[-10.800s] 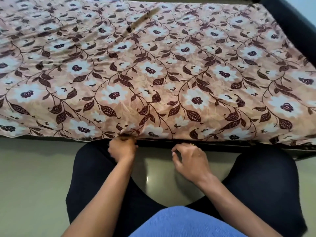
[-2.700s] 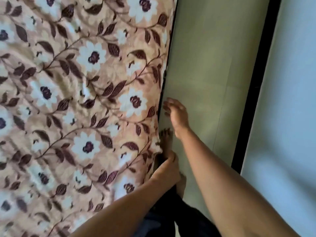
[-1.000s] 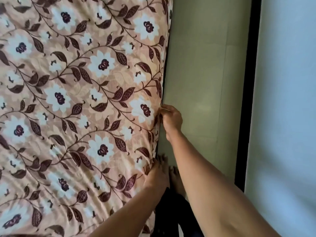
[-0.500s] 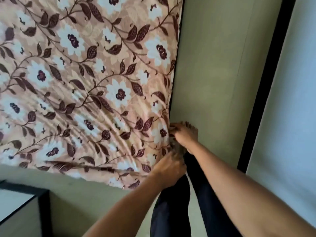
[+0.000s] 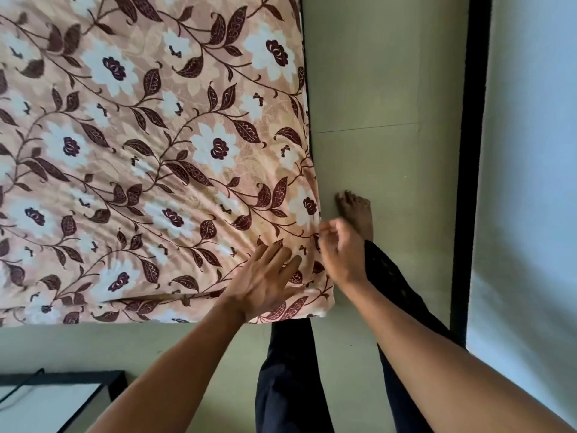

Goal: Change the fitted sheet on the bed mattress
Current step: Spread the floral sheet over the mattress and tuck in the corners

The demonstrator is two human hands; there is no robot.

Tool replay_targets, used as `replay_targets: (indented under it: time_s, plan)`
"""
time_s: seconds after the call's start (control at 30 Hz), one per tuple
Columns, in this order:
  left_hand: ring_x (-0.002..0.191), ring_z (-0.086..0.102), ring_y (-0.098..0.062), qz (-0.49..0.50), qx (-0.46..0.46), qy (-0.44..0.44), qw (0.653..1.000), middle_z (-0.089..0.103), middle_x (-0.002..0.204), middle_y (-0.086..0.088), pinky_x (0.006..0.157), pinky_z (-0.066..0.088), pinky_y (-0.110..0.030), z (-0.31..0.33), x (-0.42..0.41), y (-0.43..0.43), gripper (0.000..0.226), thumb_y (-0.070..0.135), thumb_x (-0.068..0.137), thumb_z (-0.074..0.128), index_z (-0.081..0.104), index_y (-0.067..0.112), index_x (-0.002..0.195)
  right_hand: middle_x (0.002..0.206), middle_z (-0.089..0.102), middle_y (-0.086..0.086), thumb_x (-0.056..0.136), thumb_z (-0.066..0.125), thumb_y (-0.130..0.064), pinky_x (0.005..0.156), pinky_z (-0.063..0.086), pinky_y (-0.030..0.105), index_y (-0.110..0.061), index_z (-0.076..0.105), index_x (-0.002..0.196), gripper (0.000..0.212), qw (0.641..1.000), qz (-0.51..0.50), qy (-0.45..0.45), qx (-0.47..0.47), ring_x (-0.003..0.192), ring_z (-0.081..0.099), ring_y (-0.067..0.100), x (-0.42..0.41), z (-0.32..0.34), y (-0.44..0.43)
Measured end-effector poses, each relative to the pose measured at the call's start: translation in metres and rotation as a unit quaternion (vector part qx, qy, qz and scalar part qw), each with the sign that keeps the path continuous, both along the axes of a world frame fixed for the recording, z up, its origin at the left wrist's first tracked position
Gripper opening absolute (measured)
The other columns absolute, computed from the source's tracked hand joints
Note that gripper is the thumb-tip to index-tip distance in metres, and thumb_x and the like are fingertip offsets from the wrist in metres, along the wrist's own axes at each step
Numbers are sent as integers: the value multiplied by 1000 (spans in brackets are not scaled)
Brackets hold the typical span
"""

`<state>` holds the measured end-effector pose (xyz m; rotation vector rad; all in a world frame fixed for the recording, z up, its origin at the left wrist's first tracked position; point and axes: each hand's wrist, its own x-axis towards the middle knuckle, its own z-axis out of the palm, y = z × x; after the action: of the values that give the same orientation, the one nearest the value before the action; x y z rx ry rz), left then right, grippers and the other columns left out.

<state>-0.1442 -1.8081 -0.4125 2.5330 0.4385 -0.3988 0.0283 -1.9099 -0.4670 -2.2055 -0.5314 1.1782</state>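
Floral fitted sheet [image 5: 156, 151], drawn over the mattress [image 5: 315, 307] corner
Our left hand [image 5: 265, 282] lies flat, fingers straight, on the sheet at that corner; our right hand [image 5: 340, 254] curls, blurred, beside the corner's edge, and we cannot tell any grip

**Narrow lane beside the mattress corner**

To our right a strip of bare floor [image 5: 390, 73] runs between the sheeted mattress [image 5: 156, 151] and a black-edged panel [image 5: 471, 151]. Our bare foot [image 5: 356, 214] and dark trouser leg [image 5: 387, 276] stand in it, just beside the corner. Along the mattress's near edge, floor lies bare as far as a black-framed white surface [image 5: 46, 407] at lower left.
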Motion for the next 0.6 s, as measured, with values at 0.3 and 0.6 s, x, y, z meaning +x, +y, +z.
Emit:
replay_targets:
  time_s: [0.3,0.6]
  plan:
    - [82,51,-21,-88,-25,-40,995,58,85,-4,70,48,-33,3,4,-11,38,-12,57,58,63,12,85,84,68,-7,93,61,-17,74,52,32,-21,64,83,11,984,103,11,-146,81,66,13,-35,14,-49]
    - [89,48,-24,-148,-13,-28,988,55,92,-5,73,46,-37,-5,-11,-1,28,-2,65,64,62,14,89,98,73,-4,94,66,-7,94,56,30,-17,77,105,18,985,99,52,-131,86,64,4,-22,9,-38]
